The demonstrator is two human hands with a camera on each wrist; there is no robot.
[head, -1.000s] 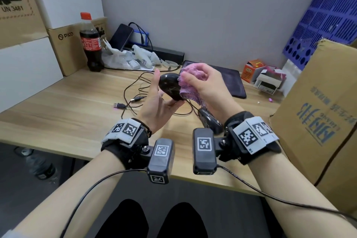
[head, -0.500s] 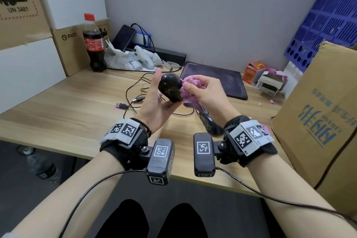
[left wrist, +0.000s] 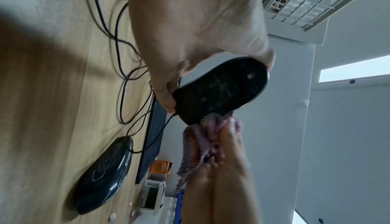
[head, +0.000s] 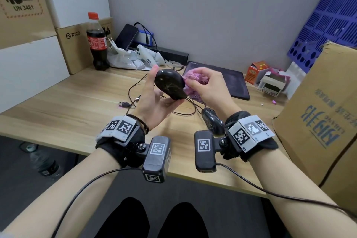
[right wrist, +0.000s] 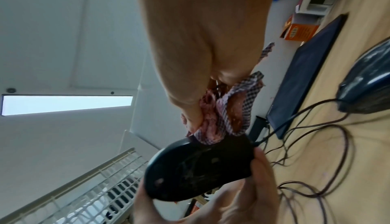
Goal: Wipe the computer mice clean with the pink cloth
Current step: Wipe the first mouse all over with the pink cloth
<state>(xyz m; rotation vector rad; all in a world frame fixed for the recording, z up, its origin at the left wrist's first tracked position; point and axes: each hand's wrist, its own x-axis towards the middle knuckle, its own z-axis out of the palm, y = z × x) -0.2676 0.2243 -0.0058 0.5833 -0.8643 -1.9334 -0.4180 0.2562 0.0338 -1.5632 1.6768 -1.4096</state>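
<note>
The left hand [head: 154,102] holds a shiny black computer mouse [head: 170,84] up above the light wooden desk [head: 77,98], fingers curled round it, its flat bottom showing. The right hand [head: 208,87] grips a bunched fuzzy pink cloth [head: 194,79] and presses it against the mouse's side. A second dark mouse [head: 212,122] lies on the desk just below the right hand.
</note>
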